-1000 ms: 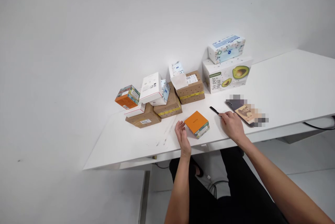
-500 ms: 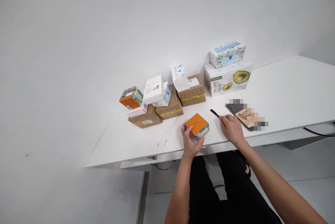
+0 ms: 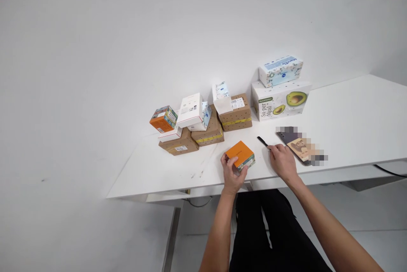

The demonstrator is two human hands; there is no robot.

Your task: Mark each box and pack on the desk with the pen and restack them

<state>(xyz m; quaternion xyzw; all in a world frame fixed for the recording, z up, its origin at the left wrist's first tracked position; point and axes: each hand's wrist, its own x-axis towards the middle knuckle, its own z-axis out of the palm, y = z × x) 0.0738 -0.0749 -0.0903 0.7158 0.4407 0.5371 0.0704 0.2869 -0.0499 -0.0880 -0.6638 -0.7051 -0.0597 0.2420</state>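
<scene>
My left hand (image 3: 233,174) is closed around the near side of a small orange box (image 3: 239,153) with a patterned green-and-white side. The box sits near the front edge of the white table. Over to its right, my right hand (image 3: 282,162) is closed on the end of a slim black tool (image 3: 262,141). Its exact kind is too small to tell. The tool points away to the left, low over the tabletop. Just right of that hand lies a dark phone-like item (image 3: 295,147) with a picture on it, partly pixelated.
Against the wall stand several brown cardboard boxes (image 3: 208,133), carrying white boxes (image 3: 190,110), tissue packs (image 3: 221,94) and another orange box (image 3: 163,119). A white avocado-print box (image 3: 281,101) with a tissue pack (image 3: 281,71) on top stands farther right. The table's front edge (image 3: 203,190) runs before my legs.
The camera view has shifted slightly, and my legs have come closer together. Both hands keep their holds on the orange box and the black tool, with little movement.
</scene>
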